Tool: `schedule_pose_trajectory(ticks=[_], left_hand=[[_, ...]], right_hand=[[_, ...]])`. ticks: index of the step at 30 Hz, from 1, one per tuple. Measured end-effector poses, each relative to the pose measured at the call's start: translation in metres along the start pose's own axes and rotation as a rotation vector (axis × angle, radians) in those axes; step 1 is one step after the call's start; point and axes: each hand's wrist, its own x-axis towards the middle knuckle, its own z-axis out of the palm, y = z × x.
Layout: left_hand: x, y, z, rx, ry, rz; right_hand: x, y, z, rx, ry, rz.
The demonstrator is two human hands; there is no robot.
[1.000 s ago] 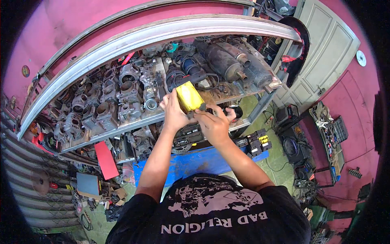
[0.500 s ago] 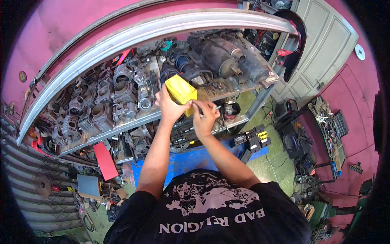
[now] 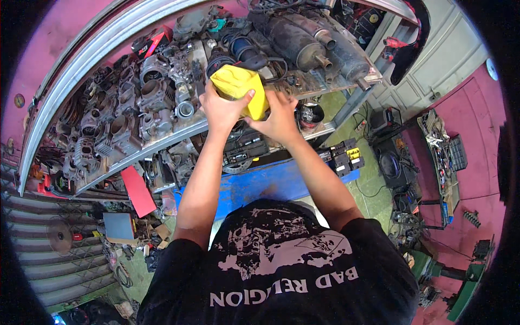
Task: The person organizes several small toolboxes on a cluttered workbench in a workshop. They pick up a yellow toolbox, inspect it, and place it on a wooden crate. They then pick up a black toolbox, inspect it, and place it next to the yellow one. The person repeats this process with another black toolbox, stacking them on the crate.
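A yellow box [image 3: 241, 89], glossy as though wrapped in film, is held up in front of the shelf's front edge. My left hand [image 3: 223, 111] grips its left side, with the thumb lying across the near face. Against its lower right side is my right hand [image 3: 279, 116], thumb below and fingers bent along the edge. The box sits tilted between both hands, and some fingertips are hidden behind it. Just beyond it on the shelf lies a dark blue and black cylindrical part [image 3: 244, 50].
The metal shelf [image 3: 130, 162] carries several engine cylinders [image 3: 120, 127] at left and mufflers [image 3: 298, 46] at right. A curved silver rail [image 3: 51, 105] arches over the left. Below are a blue surface [image 3: 254, 187], black cases [image 3: 341, 160] and a red panel [image 3: 138, 192].
My right hand has gone from bent fingers at the box's near corner to a wider hold along its right side. The box has turned, showing more of its right face.
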Motion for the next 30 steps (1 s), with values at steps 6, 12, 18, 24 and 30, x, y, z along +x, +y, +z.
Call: schedule_pose_trajectory(ticks=[6,12,18,24,30], left_hand=[[0.016,0.007,0.002,-0.407,-0.224,-0.478],[-0.011,0.031,-0.005,-0.717,-0.375,-0.484],[-0.015,-0.025,-0.018,-0.309,-0.566,-0.297],[-0.012,0.001,-0.041,0.270,-0.378,0.184],[-0.005,-0.010,-0.024,0.298,-0.071,0.338]], right_hand=[[0.043,-0.033,-0.063,-0.135,-0.005,-0.138],[0.075,-0.050,-0.073,-0.172,-0.029,-0.171],[0.100,-0.064,-0.059,-0.274,-0.183,-0.113],[0.131,-0.080,-0.053,-0.289,-0.426,-0.027],[0.134,-0.079,-0.039,-0.246,-0.351,-0.109]])
